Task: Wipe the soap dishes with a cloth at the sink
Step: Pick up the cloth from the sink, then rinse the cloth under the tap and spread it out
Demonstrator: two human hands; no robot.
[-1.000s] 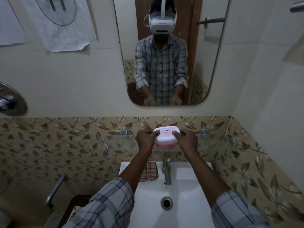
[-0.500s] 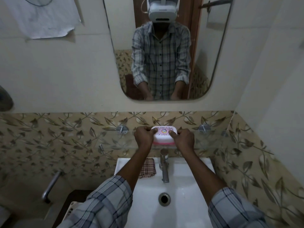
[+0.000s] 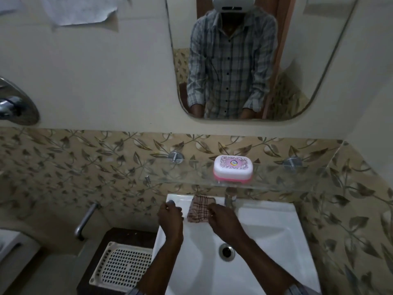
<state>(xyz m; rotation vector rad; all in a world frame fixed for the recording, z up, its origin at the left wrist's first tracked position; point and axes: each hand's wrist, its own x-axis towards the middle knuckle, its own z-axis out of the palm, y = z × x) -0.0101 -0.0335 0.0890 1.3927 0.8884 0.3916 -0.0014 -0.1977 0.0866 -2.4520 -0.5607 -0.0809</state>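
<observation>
Pink-and-white lidded plastic soap dish sits closed on the clear glass shelf, out of the way. Below, checked brown-and-cream cloth lies on the white ceramic sink rim. Left hand and right hand flank it, fingers curled, grasping nothing, likely to pick it up.

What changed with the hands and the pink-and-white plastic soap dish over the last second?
Both hands let go of the pink-and-white plastic soap dish, which now sits closed on the glass shelf. The left hand and right hand dropped to the white sink's back rim, either side of the checked cloth; whether either grips it is unclear. The cloth and the tap have not moved.
</observation>
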